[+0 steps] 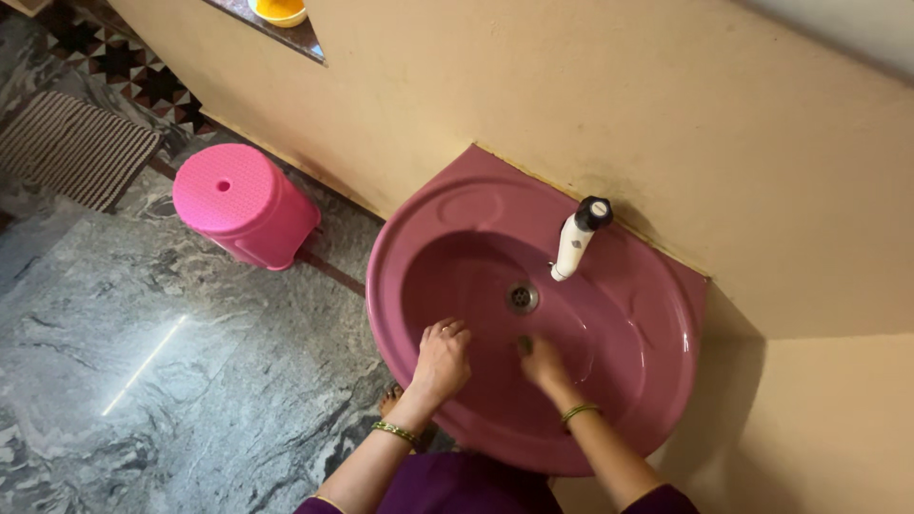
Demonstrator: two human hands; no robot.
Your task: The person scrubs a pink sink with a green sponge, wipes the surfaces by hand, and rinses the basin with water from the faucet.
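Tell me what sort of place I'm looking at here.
Most likely a home washing area or bathroom: a maroon wall-mounted sink with a white tap, a pink plastic stool on the marble floor, and both hands in the basin.

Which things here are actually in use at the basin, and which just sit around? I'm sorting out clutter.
In use: the maroon sink, its drain, the white tap, the left hand, the right hand with a small dark thing in it.

Lying about: pink stool, striped mat, yellow bowl on the ledge.
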